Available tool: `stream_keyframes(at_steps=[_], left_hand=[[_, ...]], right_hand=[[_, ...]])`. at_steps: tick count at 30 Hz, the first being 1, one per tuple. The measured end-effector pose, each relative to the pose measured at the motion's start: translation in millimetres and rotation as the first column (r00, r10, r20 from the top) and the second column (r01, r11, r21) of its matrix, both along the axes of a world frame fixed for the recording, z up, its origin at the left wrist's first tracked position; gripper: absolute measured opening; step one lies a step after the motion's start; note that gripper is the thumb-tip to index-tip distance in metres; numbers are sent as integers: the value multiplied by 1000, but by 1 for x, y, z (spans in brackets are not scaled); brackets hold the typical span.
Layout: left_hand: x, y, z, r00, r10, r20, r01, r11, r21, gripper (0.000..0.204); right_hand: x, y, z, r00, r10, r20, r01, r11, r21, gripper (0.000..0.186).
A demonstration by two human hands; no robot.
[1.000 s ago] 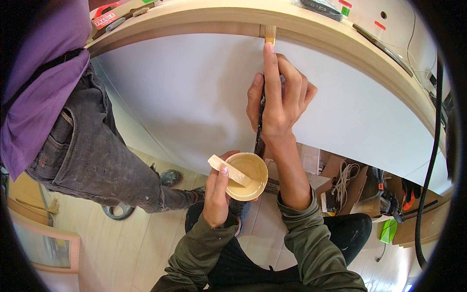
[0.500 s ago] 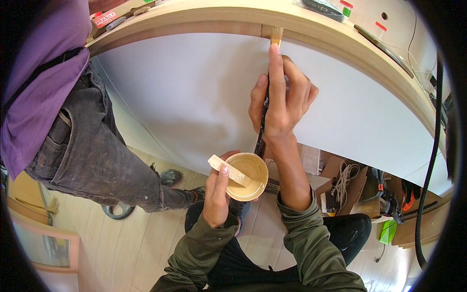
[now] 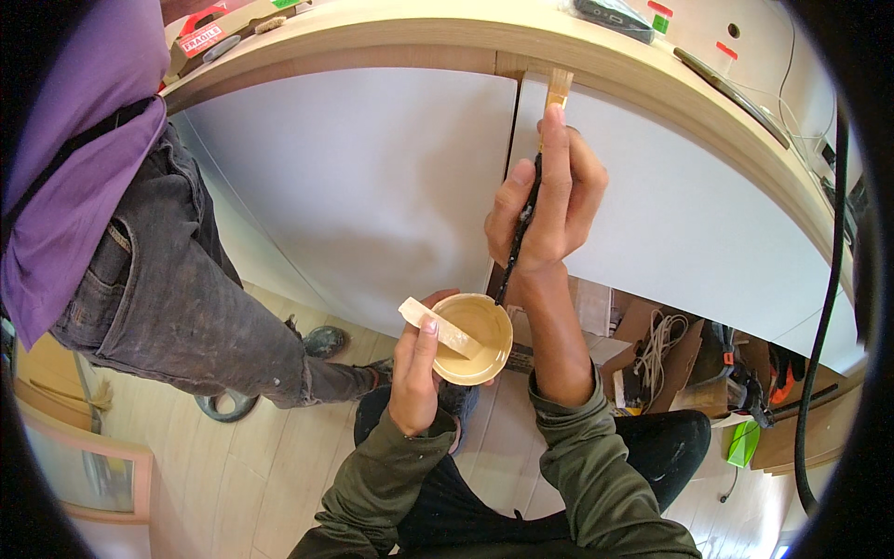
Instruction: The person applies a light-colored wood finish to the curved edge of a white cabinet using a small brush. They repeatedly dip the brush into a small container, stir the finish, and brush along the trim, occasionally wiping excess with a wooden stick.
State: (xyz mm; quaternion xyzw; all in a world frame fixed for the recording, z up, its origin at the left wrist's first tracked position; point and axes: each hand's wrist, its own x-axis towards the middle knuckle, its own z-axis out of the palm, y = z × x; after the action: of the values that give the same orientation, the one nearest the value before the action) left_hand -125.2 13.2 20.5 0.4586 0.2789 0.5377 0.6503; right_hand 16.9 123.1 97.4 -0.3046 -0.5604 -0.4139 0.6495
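My left hand (image 3: 415,377) is closed around a small round cup (image 3: 499,347) of beige paint, with the thumb pressing a flat wooden stick (image 3: 434,325) that slants down into the paint. In my right hand (image 3: 549,200) is a thin paintbrush (image 3: 524,224) with a dark, paint-spotted handle, the index finger stretched along it. Its pale bristles point away from me, close beneath the wooden countertop edge (image 3: 419,35), at the top of the right white cabinet door (image 3: 680,200). Whether the bristles touch the wood I cannot tell.
Another person in a purple top and dark trousers (image 3: 186,279) stands close on the left. Below the right door, an open space holds a coiled white cable (image 3: 661,345), cardboard and tools. A black cable (image 3: 824,307) hangs at the right. A dark device (image 3: 613,19) lies on the countertop.
My right hand has shifted the brush slightly right and nearer, off the strip above the door gap. The dark gap between the doors now shows. The left hand and cup stay put.
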Motion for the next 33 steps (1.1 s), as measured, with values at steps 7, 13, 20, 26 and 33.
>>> stream_keyframes(at_steps=[7,13,20,26,33], left_hand=[[-1,-1,0,1000,0,9,0,1000,-18,55],[-1,0,2,1000,-16,26,17,999,-33,53],[1,1,0,1000,12,5,-11,999,-36,56],[1,1,-2,1000,5,7,-5,1000,-19,55],[4,3,1,1000,24,11,-23,998,-53,49]], right_hand=[[0,1,4,999,-16,-33,16,1000,2,38],[1,4,5,998,13,-61,-10,999,53,40],[1,6,7,997,17,-74,-12,998,58,40],[1,4,5,997,10,-70,-7,999,34,38],[11,-6,-1,995,99,-18,-98,993,66,42]])
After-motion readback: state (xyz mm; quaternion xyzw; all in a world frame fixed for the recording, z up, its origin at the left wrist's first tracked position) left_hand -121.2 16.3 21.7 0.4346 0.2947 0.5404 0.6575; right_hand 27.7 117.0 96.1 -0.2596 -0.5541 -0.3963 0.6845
